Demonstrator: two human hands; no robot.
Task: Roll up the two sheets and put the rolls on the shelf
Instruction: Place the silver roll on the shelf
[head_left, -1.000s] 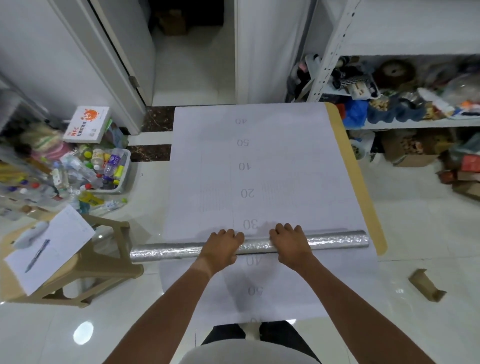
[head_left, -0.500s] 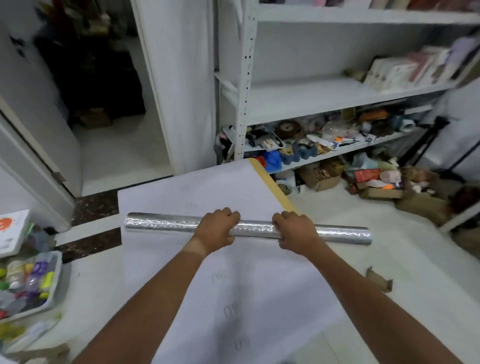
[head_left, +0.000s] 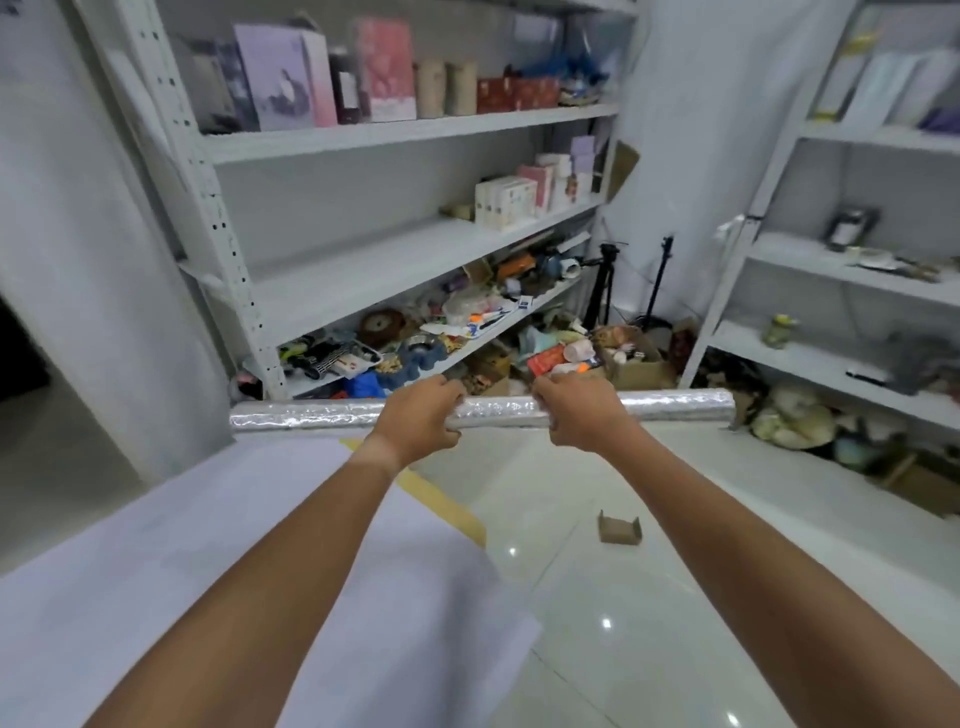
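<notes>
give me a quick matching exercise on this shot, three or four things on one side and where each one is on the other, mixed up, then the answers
Things:
1. silver roll
2. white sheet
3. cardboard scrap
4. pink box

Places:
A. alone on the bare tile floor
B. standing on the top shelf board
C. held level in both hands
D. spread flat on the floor, lower left

Pairs: 1-C, 2-D, 3-A, 4-B. The left hand and right hand both grip the roll near its middle.
</notes>
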